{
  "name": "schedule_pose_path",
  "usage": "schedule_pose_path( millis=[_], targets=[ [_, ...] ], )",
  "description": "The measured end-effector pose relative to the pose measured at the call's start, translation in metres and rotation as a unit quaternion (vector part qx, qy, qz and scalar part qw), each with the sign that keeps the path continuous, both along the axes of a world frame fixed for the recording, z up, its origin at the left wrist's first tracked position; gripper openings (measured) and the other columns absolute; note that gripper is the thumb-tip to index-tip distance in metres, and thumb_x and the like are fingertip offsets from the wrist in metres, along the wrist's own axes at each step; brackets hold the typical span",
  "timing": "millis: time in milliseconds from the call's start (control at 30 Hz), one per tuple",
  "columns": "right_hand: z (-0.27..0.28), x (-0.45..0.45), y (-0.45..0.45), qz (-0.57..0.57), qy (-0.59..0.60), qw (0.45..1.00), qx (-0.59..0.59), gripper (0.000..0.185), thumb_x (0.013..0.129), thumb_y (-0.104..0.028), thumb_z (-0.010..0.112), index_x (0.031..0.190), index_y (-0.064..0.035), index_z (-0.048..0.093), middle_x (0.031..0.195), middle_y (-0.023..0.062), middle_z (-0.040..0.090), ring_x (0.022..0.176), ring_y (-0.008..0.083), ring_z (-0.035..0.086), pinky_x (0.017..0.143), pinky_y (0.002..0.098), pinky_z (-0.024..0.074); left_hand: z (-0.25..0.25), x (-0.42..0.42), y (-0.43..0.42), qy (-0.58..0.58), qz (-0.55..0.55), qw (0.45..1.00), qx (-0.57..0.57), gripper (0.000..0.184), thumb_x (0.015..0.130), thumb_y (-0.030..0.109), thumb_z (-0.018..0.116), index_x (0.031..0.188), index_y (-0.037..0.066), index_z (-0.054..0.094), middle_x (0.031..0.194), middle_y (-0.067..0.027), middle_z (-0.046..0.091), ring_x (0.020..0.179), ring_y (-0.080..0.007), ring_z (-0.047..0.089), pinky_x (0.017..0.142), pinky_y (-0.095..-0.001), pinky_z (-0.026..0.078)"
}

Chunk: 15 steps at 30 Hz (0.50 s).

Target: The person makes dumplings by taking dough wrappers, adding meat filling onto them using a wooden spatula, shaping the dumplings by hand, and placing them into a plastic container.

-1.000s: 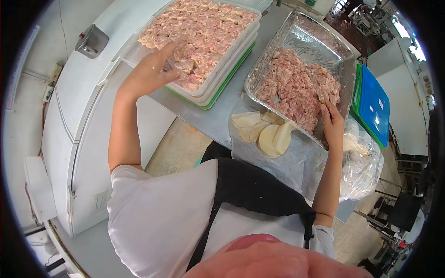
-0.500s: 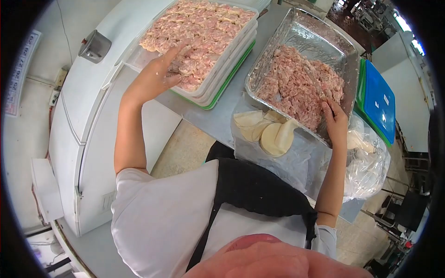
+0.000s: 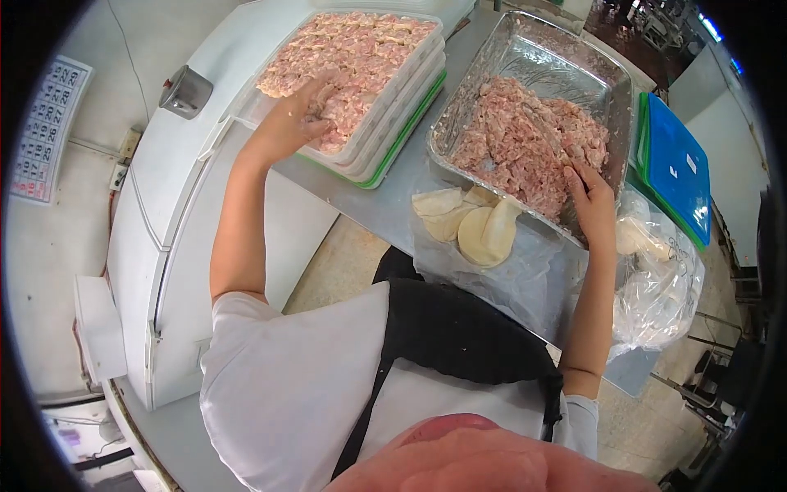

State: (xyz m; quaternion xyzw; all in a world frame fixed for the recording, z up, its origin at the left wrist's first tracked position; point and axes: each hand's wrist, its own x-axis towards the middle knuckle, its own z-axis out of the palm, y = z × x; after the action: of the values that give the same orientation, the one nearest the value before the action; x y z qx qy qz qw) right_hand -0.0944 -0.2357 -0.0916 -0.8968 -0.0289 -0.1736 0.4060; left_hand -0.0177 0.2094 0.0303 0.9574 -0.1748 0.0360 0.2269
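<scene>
My left hand (image 3: 287, 129) is over the near left part of a clear plastic tray (image 3: 392, 107) filled with rows of meat-filled dumplings (image 3: 361, 49). Its fingers and thumb are apart, close to the dumplings. My right hand (image 3: 594, 201) is closed round the handle end of a meat-smeared utensil (image 3: 551, 141), whose far part lies in ground meat (image 3: 508, 131). The meat fills the near part of a foil-like metal pan (image 3: 537, 39). Round pale wrappers (image 3: 485, 236) lie on a plastic sheet (image 3: 525, 275) between tray and pan, nearer my body.
Blue and green lids (image 3: 676, 164) stand right of the pan, above a clear plastic bag (image 3: 656, 287) with pale contents. A metal pot (image 3: 186, 92) sits on the white appliance (image 3: 184, 172) at left. A calendar (image 3: 51, 127) hangs on the wall.
The whole view has shifted slightly. My left hand stays over the dumplings, its fingers now more visibly spread. My right hand remains at the pan's near right side with the utensil.
</scene>
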Motion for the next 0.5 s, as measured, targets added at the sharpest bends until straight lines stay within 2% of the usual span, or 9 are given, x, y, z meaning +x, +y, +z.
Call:
schedule_pose_path(
  millis=[67,100,167,200,267,300,367,500],
  targets=[
    [0.003,-0.002,0.001,-0.005,0.027,1.0,0.01,0.028,0.092,-0.02,0.06,0.11,0.0,0.065,0.106,0.018,0.067,0.1,0.0296,0.065,0.087,0.0329,0.0472,-0.002,0.002,0.015,0.005,-0.081,0.996,0.024,0.075,0.078,0.01,0.064,0.146,0.012,0.032,0.139,-0.0184,0.048,0.128,-0.032,0.046,0.105,-0.0375,0.038],
    [0.004,-0.002,0.001,-0.006,0.025,1.0,0.011,0.028,0.092,-0.02,0.06,0.11,0.0,0.065,0.106,0.018,0.067,0.1,0.0296,0.065,0.087,0.0329,0.0472,0.003,0.0,0.017,0.003,-0.081,0.996,0.025,0.075,0.078,0.01,0.064,0.146,0.012,0.032,0.139,-0.0184,0.048,0.128,-0.032,0.046,0.105,-0.0375,0.038],
    [0.005,-0.002,0.001,-0.004,0.042,0.999,0.007,0.029,0.094,-0.02,0.059,0.112,0.0018,0.064,0.112,0.0132,0.067,0.102,0.0186,0.062,0.091,0.0286,0.0441,0.014,-0.005,0.018,0.086,-0.033,0.995,0.024,0.074,0.081,0.014,0.06,0.148,0.013,0.029,0.141,-0.0179,0.046,0.124,-0.0319,0.05,0.104,-0.0378,0.038],
    [0.004,-0.002,0.001,-0.004,0.042,0.999,0.006,0.029,0.094,-0.02,0.059,0.112,0.0018,0.064,0.112,0.0132,0.067,0.102,0.0186,0.062,0.091,0.0286,0.0441,0.013,-0.004,0.021,0.085,-0.034,0.995,0.023,0.074,0.081,0.014,0.06,0.148,0.013,0.029,0.141,-0.0179,0.046,0.124,-0.0319,0.05,0.104,-0.0378,0.038],
    [0.0,0.0,0.0,0.0,0.013,1.0,0.018,0.028,0.092,-0.021,0.06,0.11,-0.0001,0.065,0.106,0.018,0.067,0.099,0.03,0.065,0.087,0.0331,0.0475,0.008,-0.001,0.027,0.132,0.005,0.991,0.027,0.07,0.084,0.016,0.057,0.148,0.013,0.029,0.142,-0.0174,0.045,0.118,-0.0313,0.054,0.102,-0.0384,0.039],
    [-0.001,0.0,0.0,0.0,0.014,1.0,0.017,0.028,0.092,-0.021,0.06,0.11,-0.0001,0.065,0.106,0.018,0.067,0.099,0.03,0.065,0.087,0.0331,0.0475,0.006,-0.003,0.025,0.133,0.005,0.991,0.026,0.07,0.084,0.016,0.057,0.148,0.013,0.029,0.142,-0.0174,0.045,0.118,-0.0313,0.054,0.102,-0.0384,0.039],
    [-0.002,0.0,-0.001,0.005,0.002,1.0,0.005,0.028,0.092,-0.021,0.06,0.11,-0.0001,0.065,0.106,0.0183,0.067,0.099,0.0306,0.065,0.087,0.0336,0.0476,0.005,-0.012,0.014,0.125,-0.01,0.991,-0.047,0.066,0.086,0.013,0.054,0.148,0.014,0.031,0.142,-0.0178,0.045,0.112,-0.0298,0.057,0.099,-0.0377,0.041],
    [-0.006,0.001,-0.002,-0.012,0.021,1.0,-0.007,0.029,0.091,-0.021,0.06,0.11,0.0005,0.065,0.106,0.0185,0.067,0.1,0.0313,0.064,0.087,0.034,0.0476,0.014,-0.027,0.004,0.122,0.001,0.989,-0.08,0.064,0.087,0.011,0.052,0.148,0.017,0.032,0.142,-0.018,0.045,0.11,-0.0268,0.058,0.097,-0.0361,0.043]
  ],
)
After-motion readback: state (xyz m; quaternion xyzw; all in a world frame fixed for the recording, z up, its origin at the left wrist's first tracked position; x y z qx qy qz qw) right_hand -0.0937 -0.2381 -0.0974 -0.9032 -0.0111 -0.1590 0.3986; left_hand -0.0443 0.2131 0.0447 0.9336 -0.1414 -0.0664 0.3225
